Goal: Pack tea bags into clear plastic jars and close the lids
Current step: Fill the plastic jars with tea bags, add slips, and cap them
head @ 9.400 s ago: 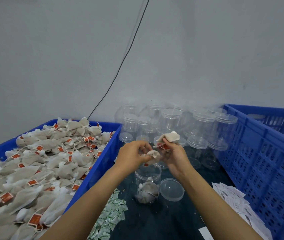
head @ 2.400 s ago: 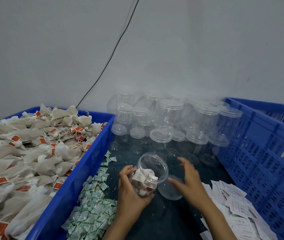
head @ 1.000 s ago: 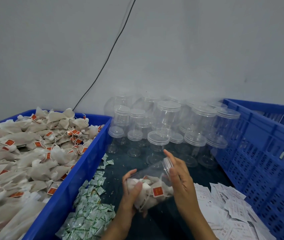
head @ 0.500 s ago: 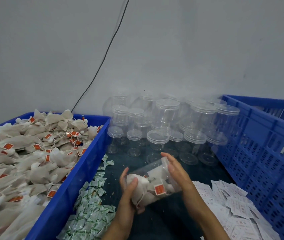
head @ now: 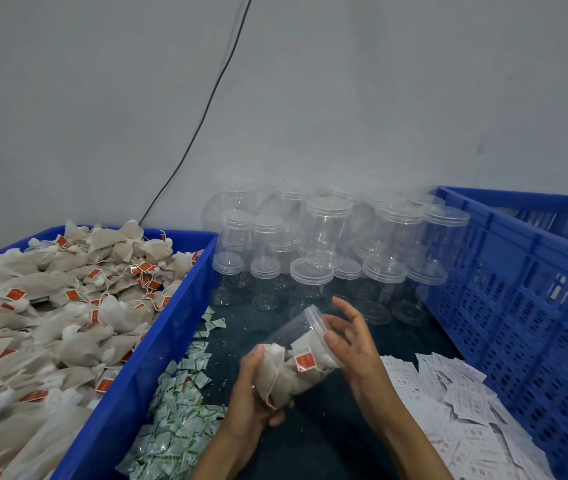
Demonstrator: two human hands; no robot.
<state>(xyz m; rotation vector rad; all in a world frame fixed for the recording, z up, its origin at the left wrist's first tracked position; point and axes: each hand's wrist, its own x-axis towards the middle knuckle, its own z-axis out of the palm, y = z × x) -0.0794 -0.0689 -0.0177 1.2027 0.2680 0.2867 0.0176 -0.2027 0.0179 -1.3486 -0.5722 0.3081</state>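
A clear plastic jar (head: 296, 362) packed with tea bags lies tilted above the dark table, mouth up and to the right. A clear lid (head: 312, 317) sits on its mouth. My left hand (head: 251, 400) grips the jar's bottom end from below. My right hand (head: 352, 344) is at the lid side, with the thumb against the lid's rim and the fingers spread loosely away from it. Loose tea bags (head: 50, 323) with red tags fill the blue crate (head: 158, 344) on the left.
Several empty lidded clear jars (head: 327, 226) stand stacked against the wall behind my hands. An empty blue slotted crate (head: 518, 306) stands at the right. Green sachets (head: 178, 410) lie beside the left crate, and white paper slips (head: 459, 403) lie at the right. A black cable (head: 206, 109) runs down the wall.
The jar was filled and lifted off the table, tilted, and the lid went from the table onto its mouth. In the last half second my right fingers have loosened from the lid.
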